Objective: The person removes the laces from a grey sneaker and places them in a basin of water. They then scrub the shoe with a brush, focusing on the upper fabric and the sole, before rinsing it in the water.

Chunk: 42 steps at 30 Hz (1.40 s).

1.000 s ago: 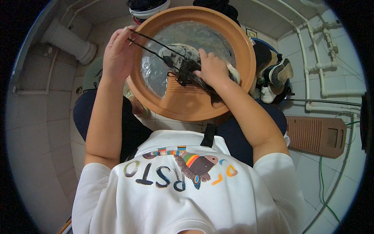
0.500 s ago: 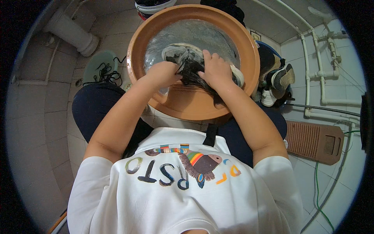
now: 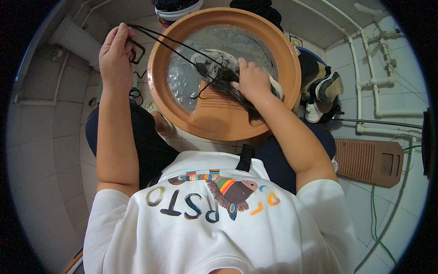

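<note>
A wet black-and-white shoe lies tilted in an orange-brown basin holding water, partly over the ribbed washboard slope at the near side. My right hand grips the shoe's dark upper. Off the basin's left side, my left hand is raised, its fingers pinching a black shoelace. Two strands of the lace run taut from those fingers down to the shoe. A loose lace end dangles over the washboard, and another loop hangs below my left hand.
Several worn shoes are piled in a blue tub right of the basin. A brown washboard lies on the tiled floor, near a green hose. White pipes line the right wall. A bucket with dark contents stands beyond the basin.
My left hand has moved from the shoe up and leftward past the basin rim, drawing the black shoelace out long. My right hand stays on the shoe.
</note>
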Tool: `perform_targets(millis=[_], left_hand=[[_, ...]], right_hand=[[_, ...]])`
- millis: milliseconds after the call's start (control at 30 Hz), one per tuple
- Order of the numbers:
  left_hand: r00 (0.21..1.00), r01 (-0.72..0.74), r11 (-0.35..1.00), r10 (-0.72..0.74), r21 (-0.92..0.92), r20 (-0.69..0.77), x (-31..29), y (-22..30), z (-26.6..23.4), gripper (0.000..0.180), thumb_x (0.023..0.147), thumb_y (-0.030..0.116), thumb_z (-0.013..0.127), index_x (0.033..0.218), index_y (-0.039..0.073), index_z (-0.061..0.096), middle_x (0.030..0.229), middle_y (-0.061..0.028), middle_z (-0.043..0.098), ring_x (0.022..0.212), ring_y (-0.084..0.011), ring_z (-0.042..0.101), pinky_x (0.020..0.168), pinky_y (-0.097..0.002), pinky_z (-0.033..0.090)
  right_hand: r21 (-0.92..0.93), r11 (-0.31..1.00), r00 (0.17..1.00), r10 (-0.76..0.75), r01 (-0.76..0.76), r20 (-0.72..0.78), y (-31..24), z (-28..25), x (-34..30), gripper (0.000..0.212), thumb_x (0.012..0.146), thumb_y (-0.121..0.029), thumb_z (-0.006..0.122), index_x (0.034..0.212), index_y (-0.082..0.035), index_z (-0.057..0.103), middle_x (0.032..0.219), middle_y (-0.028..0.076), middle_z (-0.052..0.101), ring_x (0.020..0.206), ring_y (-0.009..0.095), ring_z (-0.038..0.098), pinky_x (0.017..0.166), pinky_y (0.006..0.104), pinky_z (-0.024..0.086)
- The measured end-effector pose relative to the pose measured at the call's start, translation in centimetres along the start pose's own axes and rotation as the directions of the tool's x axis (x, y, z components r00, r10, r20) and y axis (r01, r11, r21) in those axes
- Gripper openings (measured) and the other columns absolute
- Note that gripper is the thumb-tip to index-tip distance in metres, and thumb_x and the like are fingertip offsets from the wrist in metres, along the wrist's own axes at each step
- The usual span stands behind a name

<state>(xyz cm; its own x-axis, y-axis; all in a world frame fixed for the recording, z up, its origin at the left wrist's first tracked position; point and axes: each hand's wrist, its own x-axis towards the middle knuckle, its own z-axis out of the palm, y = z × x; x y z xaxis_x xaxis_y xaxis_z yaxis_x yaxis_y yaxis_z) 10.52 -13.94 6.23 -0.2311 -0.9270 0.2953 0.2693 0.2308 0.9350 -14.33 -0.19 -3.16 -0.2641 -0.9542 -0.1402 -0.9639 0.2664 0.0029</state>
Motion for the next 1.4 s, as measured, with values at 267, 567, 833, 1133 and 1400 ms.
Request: perform_targets(millis=[267, 567, 833, 1133, 1400], left_hand=[[0.804, 0.563, 0.808, -0.486, -0.176, 0.342, -0.4, -4.0, 2.4, 0.031, 0.09, 0.041, 0.047, 0.081, 0.011, 0.045, 0.064, 0.0001, 0.046, 0.056, -0.0117, 0.044, 0.056, -0.0306, 0.041], [0.668, -0.363, 0.184, -0.632, 0.913, 0.393, -5.0, -8.0, 7.0, 0.049, 0.071, 0.037, 0.069, 0.103, 0.003, 0.056, 0.091, -0.0175, 0.063, 0.088, -0.0339, 0.06, 0.075, -0.0418, 0.048], [0.664, -0.06, 0.716, -0.491, 0.695, 0.563, -3.7, -9.8, 4.8, 0.021, 0.09, 0.022, 0.053, 0.086, 0.001, 0.056, 0.077, -0.0036, 0.051, 0.073, -0.0132, 0.048, 0.066, -0.0273, 0.041], [0.911, 0.365, 0.928, -0.342, -0.067, 0.23, -4.0, -8.2, 4.8, 0.022, 0.091, 0.024, 0.052, 0.1, 0.004, 0.056, 0.09, -0.0008, 0.053, 0.08, -0.0115, 0.044, 0.079, -0.0224, 0.032], [0.899, 0.435, 0.593, -0.241, -0.678, 0.366, -0.7, -9.2, 0.3, 0.028, 0.094, 0.03, 0.044, 0.079, 0.006, 0.045, 0.088, -0.0119, 0.059, 0.085, -0.0231, 0.057, 0.076, -0.0367, 0.047]], right_hand=[[-0.024, 0.999, 0.999, -0.023, 0.024, 0.025, -0.2, -0.2, 0.4, 0.069, 0.075, -0.038, 0.069, 0.126, -0.005, 0.035, 0.102, 0.018, 0.054, 0.09, 0.03, 0.06, 0.07, 0.0372, 0.052], [0.031, 0.999, 0.998, -0.04, 0.041, -0.046, -0.1, 0.1, 0.1, 0.063, 0.072, -0.034, 0.071, 0.118, -0.005, 0.038, 0.098, 0.017, 0.054, 0.089, 0.032, 0.059, 0.074, 0.039, 0.049], [0.027, 0.998, 0.993, -0.052, 0.056, -0.106, 0.0, 0.9, 0.1, 0.059, 0.071, -0.037, 0.072, 0.111, -0.006, 0.041, 0.096, 0.016, 0.055, 0.087, 0.03, 0.061, 0.071, 0.0397, 0.052], [0.026, 0.999, 0.997, -0.03, 0.032, -0.074, 0.0, 0.5, -0.3, 0.063, 0.072, -0.037, 0.071, 0.115, -0.005, 0.039, 0.097, 0.016, 0.055, 0.088, 0.031, 0.06, 0.071, 0.038, 0.052], [0.116, 0.993, 1.0, 0.001, -0.002, 0.005, -0.1, 0.2, -0.1, 0.069, 0.071, -0.034, 0.071, 0.124, -0.004, 0.036, 0.102, 0.019, 0.054, 0.092, 0.035, 0.057, 0.079, 0.0403, 0.047]])
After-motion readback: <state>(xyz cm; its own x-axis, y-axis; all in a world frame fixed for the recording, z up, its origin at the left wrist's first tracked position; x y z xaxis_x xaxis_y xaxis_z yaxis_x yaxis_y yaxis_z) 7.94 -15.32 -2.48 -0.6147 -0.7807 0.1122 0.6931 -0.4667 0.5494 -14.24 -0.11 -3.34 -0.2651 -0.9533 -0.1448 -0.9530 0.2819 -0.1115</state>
